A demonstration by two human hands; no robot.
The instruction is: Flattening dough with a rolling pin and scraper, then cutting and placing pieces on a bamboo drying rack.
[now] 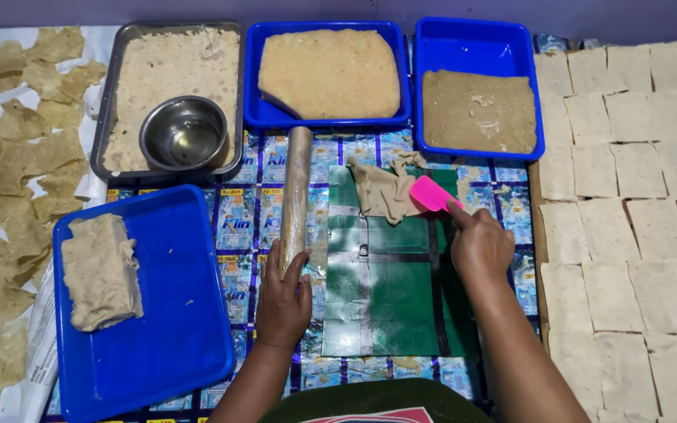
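Counting three blue trays, one steel bowl, one rolling pin.

Rolling pin looked like smooth matt wood; scraper glossy pink plastic; bowl shiny metal; trays glossy blue plastic; green mat slick, reflective; dough scrap soft, matt, wrinkled; cut sheets dry, rough.

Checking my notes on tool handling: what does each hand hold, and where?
Left hand grips the wooden rolling pin at its near end; right hand holds the pink scraper by its near edge.
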